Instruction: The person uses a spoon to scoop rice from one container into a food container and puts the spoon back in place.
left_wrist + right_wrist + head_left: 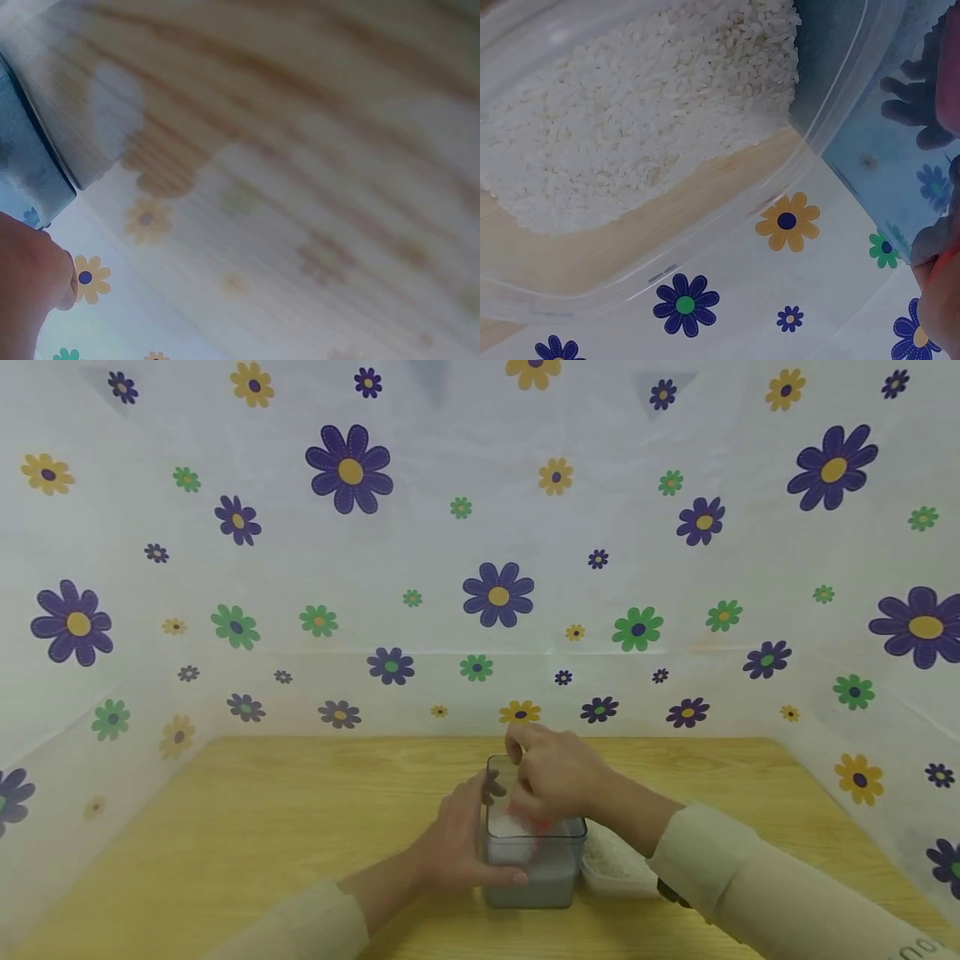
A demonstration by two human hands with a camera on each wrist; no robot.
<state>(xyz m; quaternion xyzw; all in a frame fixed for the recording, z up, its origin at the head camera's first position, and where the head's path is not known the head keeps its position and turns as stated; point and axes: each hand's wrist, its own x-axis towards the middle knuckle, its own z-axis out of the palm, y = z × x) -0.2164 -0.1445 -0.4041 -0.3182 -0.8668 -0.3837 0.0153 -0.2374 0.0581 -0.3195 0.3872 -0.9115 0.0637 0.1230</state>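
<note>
A see-through grey-blue square container (pixel 534 889) stands upright on the table. My left hand (pixel 452 843) holds its left side, with the thumb across the front and fingers behind the side wall. White contents show through the walls. Over the open top, my right hand (pixel 562 775) is curled and reaches in past the rim. It grips a red, blurred thing (pixel 542 825) whose shape is mostly hidden inside. Beside the container on the right sits a clear plastic tub (pixel 855 82) with white rice (pixel 645 112) in it. The right forearm passes over that tub.
The wooden table (pixel 300 827) runs back to a white flowered sheet (pixel 420 543), which also rises at both sides. A dark strap (pixel 672 893) shows under the right sleeve (pixel 705 852), close to the rice tub.
</note>
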